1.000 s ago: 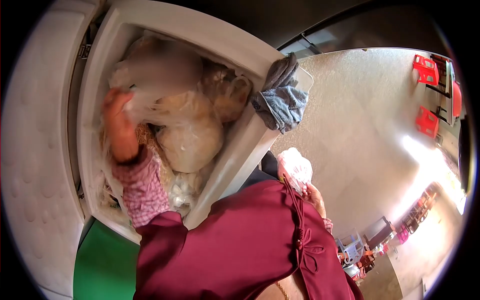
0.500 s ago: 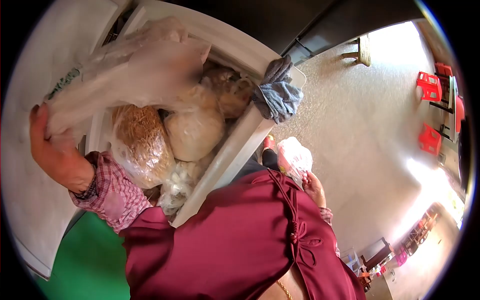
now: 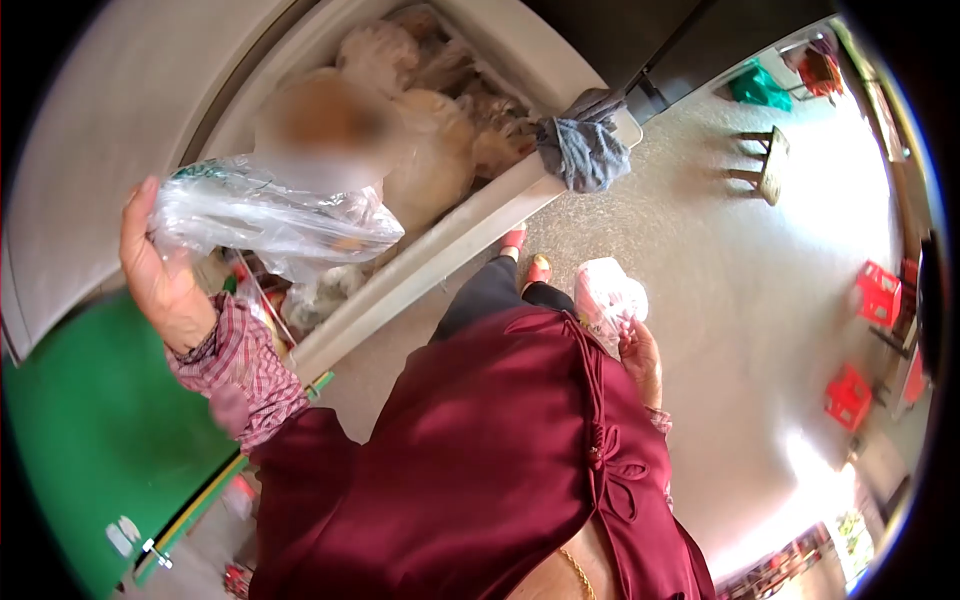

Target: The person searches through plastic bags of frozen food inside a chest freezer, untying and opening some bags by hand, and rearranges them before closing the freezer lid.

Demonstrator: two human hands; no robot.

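At the left, my left hand (image 3: pixel 168 275) grips the edge of a clear plastic bag (image 3: pixel 275 215) with green print, fingers closed on it. The bag stretches over an open white freezer-like chest (image 3: pixel 420 240). Inside lie several bagged foods, among them a pale rounded bundle (image 3: pixel 435 150) and a whitish bag (image 3: pixel 378 55); a brownish patch near them is blurred. My right hand (image 3: pixel 640 355) hangs by my right side, closed on a white and pink plastic bag (image 3: pixel 608 300). What that bag holds cannot be made out.
A grey cloth (image 3: pixel 585 150) drapes over the chest's right corner. A green panel (image 3: pixel 100 430) lies at lower left. On the floor to the right stand a wooden stool (image 3: pixel 772 165) and red plastic stools (image 3: pixel 848 396). Dark cabinets (image 3: pixel 600 40) are at the top.
The view has shifted, showing more floor and green panel. The clear bag spans a shorter, lower stretch from my left hand, and the brown noodle-like bundle is no longer plainly seen.
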